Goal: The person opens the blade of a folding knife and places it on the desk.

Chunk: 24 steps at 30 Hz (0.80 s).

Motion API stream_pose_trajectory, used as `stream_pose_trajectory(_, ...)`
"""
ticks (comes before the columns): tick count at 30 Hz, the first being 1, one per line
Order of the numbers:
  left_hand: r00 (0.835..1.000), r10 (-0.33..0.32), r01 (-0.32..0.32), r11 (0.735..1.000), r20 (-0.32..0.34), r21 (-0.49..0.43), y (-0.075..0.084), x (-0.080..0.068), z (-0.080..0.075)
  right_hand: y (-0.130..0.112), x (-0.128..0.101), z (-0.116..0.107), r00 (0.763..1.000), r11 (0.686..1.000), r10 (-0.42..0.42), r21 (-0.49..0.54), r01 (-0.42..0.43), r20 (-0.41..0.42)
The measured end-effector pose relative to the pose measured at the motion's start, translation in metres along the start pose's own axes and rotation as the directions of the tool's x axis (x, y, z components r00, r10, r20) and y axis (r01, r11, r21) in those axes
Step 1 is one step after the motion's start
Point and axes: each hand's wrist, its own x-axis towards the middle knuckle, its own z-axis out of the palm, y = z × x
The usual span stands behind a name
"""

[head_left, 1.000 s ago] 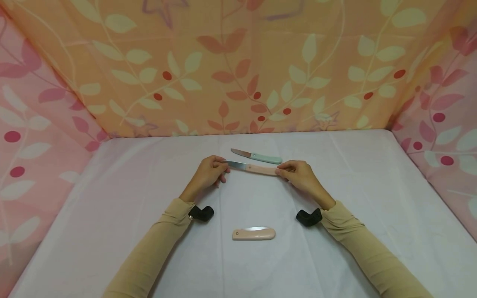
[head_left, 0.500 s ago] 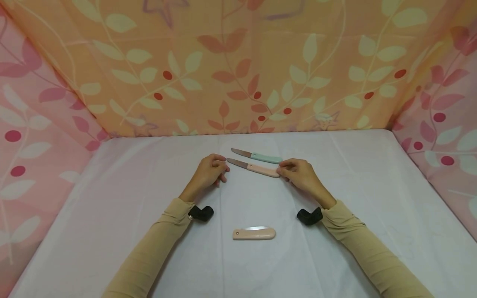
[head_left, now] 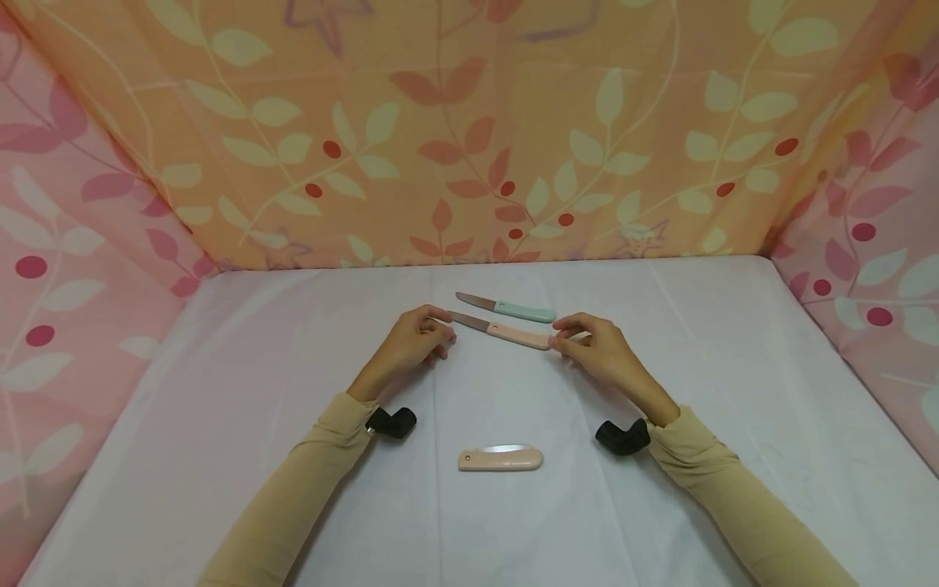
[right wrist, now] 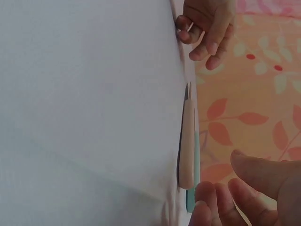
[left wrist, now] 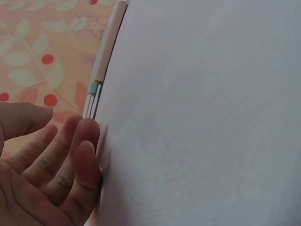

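An unfolded pocket knife with a beige handle lies on the white cloth, blade pointing left. Just behind it, roughly parallel, is another unfolded knife with a mint handle. My left hand is beside the beige knife's blade tip; in the left wrist view its thumb stands apart from the fingers, with nothing held. Whether a fingertip touches the blade, I cannot tell. At the handle's end is my right hand, thumb and fingers apart and holding nothing. Nearer me lies a folded beige pocket knife, its blade edge showing.
White cloth covers the table. Patterned orange fabric rises behind it, with pink fabric on the left and on the right. A black wrist camera is on the left sleeve, and another on the right.
The unfolded beige knife has been set down in front of the mint one and let go. My right hand has since drawn slightly right, its fingers parting. The left hand stays near the blade tip.
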Motion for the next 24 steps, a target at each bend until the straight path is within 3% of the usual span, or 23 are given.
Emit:
stream_pose_trajectory(8, 1.0, -0.003, 0.003, 1.0, 0.013, 0.021, 0.007, -0.012, 0.006, -0.012, -0.019, 0.002, 0.999, 0.999, -0.01, -0.037, 0.011, 0.032)
stream_pose_trajectory(24, 0.994, 0.061, -0.07, 0.992, 0.09, 0.108, 0.016, -0.038, 0.019, -0.018, -0.049, 0.006, 0.993, 0.995, -0.101, -0.008, 0.102, 0.055)
